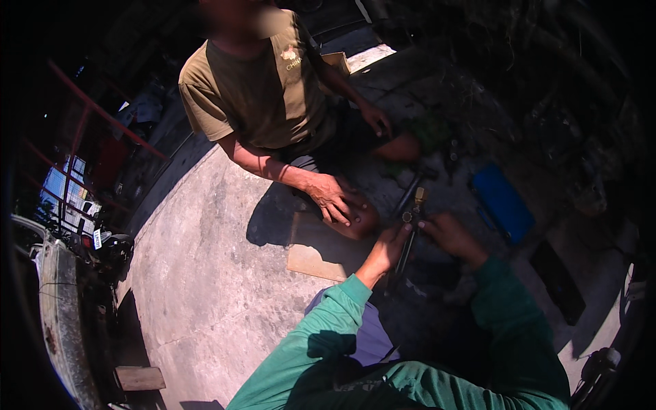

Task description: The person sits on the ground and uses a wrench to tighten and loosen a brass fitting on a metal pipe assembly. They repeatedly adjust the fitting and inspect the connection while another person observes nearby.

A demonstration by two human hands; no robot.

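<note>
Green sleeves lead to both my hands: left hand [389, 247] pinches a slim metal rod [407, 236] near its brass-tipped fitting [419, 196], right hand [452, 236] curls just beside. Seemingly I'm adjusting it; next needs steady grip. Beyond, another person's hand [336, 199] rests.

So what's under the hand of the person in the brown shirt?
The other person's hand rests on their own foot. Beneath that lies a flat wooden board on the concrete ground. The foot's top is covered by the hand, and shadow hides part of the board.
</note>
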